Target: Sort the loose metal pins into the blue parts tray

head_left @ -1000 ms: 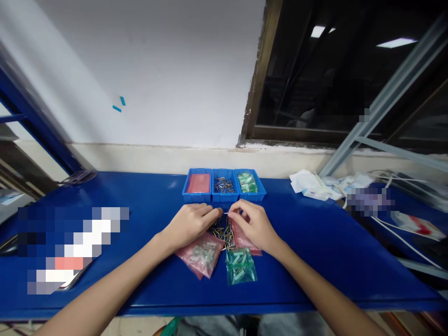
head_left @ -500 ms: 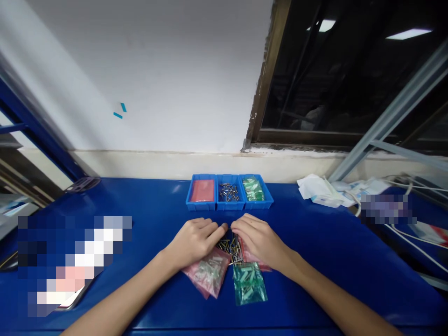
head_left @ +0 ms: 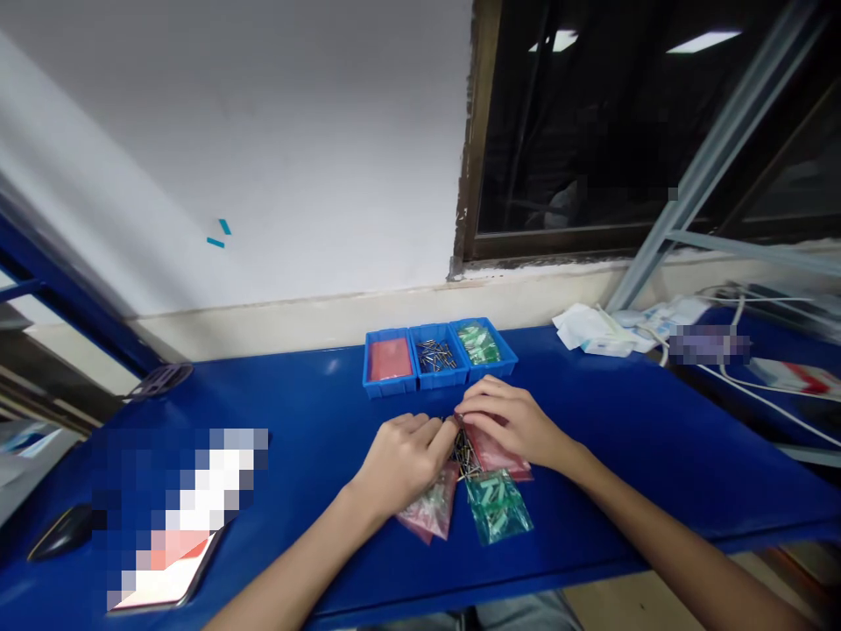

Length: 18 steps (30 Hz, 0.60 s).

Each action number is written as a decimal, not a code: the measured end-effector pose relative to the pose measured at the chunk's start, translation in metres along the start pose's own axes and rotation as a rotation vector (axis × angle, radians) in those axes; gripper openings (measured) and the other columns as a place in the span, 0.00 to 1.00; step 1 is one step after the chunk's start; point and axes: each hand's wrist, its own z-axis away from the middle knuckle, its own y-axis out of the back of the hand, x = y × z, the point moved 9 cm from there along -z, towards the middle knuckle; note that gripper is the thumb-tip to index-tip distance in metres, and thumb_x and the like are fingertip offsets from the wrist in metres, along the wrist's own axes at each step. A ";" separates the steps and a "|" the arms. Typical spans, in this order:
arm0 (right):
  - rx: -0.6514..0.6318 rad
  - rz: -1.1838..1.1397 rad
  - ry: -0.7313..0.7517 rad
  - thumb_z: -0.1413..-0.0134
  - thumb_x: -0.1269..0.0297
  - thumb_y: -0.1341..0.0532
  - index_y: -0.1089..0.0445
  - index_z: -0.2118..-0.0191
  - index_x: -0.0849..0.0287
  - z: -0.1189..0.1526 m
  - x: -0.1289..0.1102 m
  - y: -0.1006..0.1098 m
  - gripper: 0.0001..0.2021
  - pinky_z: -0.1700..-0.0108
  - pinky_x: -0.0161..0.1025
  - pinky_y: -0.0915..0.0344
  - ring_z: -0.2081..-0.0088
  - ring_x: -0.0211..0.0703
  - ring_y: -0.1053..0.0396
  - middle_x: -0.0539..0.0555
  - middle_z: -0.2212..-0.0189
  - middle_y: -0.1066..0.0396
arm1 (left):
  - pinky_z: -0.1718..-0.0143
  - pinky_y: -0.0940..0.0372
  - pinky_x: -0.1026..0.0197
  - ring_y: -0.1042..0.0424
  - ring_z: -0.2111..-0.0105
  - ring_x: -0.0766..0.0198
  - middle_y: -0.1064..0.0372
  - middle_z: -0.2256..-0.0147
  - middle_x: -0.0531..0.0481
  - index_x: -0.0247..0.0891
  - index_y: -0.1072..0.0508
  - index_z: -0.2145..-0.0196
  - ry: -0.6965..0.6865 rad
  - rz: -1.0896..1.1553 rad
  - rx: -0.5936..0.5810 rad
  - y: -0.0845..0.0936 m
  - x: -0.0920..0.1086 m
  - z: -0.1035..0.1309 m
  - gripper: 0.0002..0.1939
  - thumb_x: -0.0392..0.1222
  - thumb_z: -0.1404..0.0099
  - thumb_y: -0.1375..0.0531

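My left hand (head_left: 407, 460) is closed, thumb and forefinger pressed together at the far end of a pile of screws (head_left: 465, 457). What its fingertips pinch is hidden. Against them, my right hand (head_left: 516, 419) closes its fingertips on the top corner of a pink plastic bag (head_left: 494, 453), which slants down below the palm. Under the left wrist lie filled pink bags (head_left: 434, 506) with pale pieces showing through. A green bag (head_left: 499, 508) of similar pale pieces rests just in front of the screws.
Behind the hands stand three joined blue bins: one with flat pink bags (head_left: 390, 358), one with screws (head_left: 436, 355), one with filled green bags (head_left: 478, 343). A black mouse (head_left: 64, 531) and a partly blurred phone-like object (head_left: 154, 596) lie left. White papers (head_left: 595, 330) and cables are right.
The view has turned, so the bench appears tilted. Both hands stay together over the screws, with the right fingers now higher on the pink bag and overlapping the left fingertips.
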 end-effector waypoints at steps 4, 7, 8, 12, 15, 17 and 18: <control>-0.006 -0.107 -0.076 0.36 0.67 0.40 0.25 0.64 0.57 -0.001 0.006 -0.002 0.07 0.58 0.42 0.33 0.62 0.43 0.30 0.54 0.66 0.26 | 0.77 0.46 0.60 0.37 0.79 0.65 0.35 0.77 0.54 0.37 0.34 0.67 0.020 0.017 -0.011 0.000 -0.004 0.000 0.12 0.36 0.26 0.51; -0.030 -0.117 -0.119 0.36 0.68 0.41 0.27 0.65 0.57 0.000 0.006 -0.005 0.07 0.59 0.41 0.34 0.64 0.43 0.30 0.53 0.68 0.27 | 0.77 0.44 0.60 0.35 0.78 0.65 0.34 0.76 0.53 0.36 0.32 0.65 0.043 0.025 -0.012 -0.002 -0.009 0.001 0.11 0.37 0.25 0.51; -0.031 -0.114 -0.123 0.36 0.68 0.41 0.27 0.65 0.57 0.000 0.006 -0.006 0.07 0.59 0.41 0.35 0.64 0.43 0.31 0.53 0.68 0.27 | 0.76 0.43 0.61 0.35 0.77 0.65 0.33 0.75 0.53 0.36 0.32 0.64 0.048 0.030 -0.014 -0.003 -0.010 0.001 0.11 0.38 0.25 0.51; -0.036 -0.103 -0.119 0.35 0.67 0.42 0.28 0.64 0.57 0.001 0.003 -0.006 0.07 0.60 0.41 0.36 0.64 0.43 0.32 0.54 0.68 0.28 | 0.75 0.40 0.62 0.33 0.76 0.66 0.33 0.73 0.52 0.35 0.31 0.60 0.057 0.054 -0.035 -0.008 -0.011 0.002 0.12 0.39 0.24 0.53; -0.046 -0.074 -0.096 0.34 0.66 0.43 0.29 0.65 0.56 0.002 0.001 -0.011 0.08 0.61 0.41 0.37 0.66 0.43 0.34 0.53 0.70 0.30 | 0.76 0.41 0.63 0.34 0.76 0.67 0.34 0.72 0.53 0.36 0.31 0.59 0.068 0.075 -0.046 -0.011 -0.011 0.004 0.12 0.39 0.23 0.53; -0.050 -0.047 -0.073 0.33 0.66 0.44 0.31 0.67 0.56 0.003 -0.001 -0.013 0.09 0.62 0.40 0.38 0.67 0.42 0.35 0.52 0.71 0.31 | 0.76 0.40 0.63 0.34 0.75 0.67 0.34 0.70 0.52 0.36 0.31 0.59 0.070 0.091 -0.056 -0.012 -0.011 0.005 0.12 0.40 0.23 0.53; -0.050 -0.034 -0.063 0.33 0.66 0.44 0.32 0.67 0.56 0.003 -0.001 -0.014 0.09 0.63 0.39 0.38 0.67 0.42 0.35 0.52 0.72 0.32 | 0.76 0.40 0.63 0.33 0.74 0.67 0.34 0.69 0.51 0.36 0.31 0.58 0.071 0.097 -0.057 -0.012 -0.010 0.006 0.12 0.40 0.23 0.53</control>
